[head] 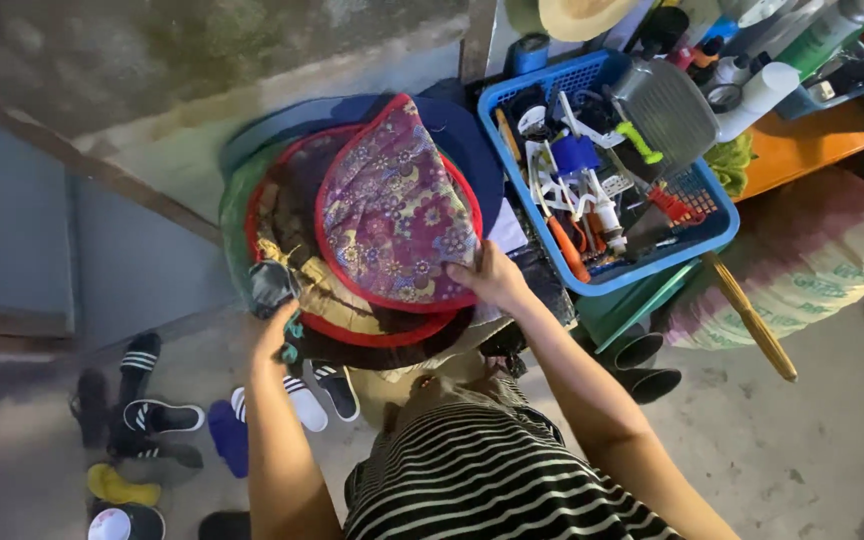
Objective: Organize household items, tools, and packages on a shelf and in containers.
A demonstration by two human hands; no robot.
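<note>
A round floral cloth cover with red trim (392, 205) is tilted up over a red-rimmed round container (352, 325) that sits in a blue basin (457, 135). My right hand (492, 275) grips the lower right edge of the cloth cover. My left hand (274, 325) holds a dark and teal cloth (272, 285) at the container's left rim. Brown and yellow contents show under the cover.
A blue plastic basket (712, 235) of kitchen utensils stands to the right, with bottles (762, 90) behind it. A wooden handle (752, 320) leans on a printed sack (822, 265). Sandals (157, 415) and slippers lie on the concrete floor at the left.
</note>
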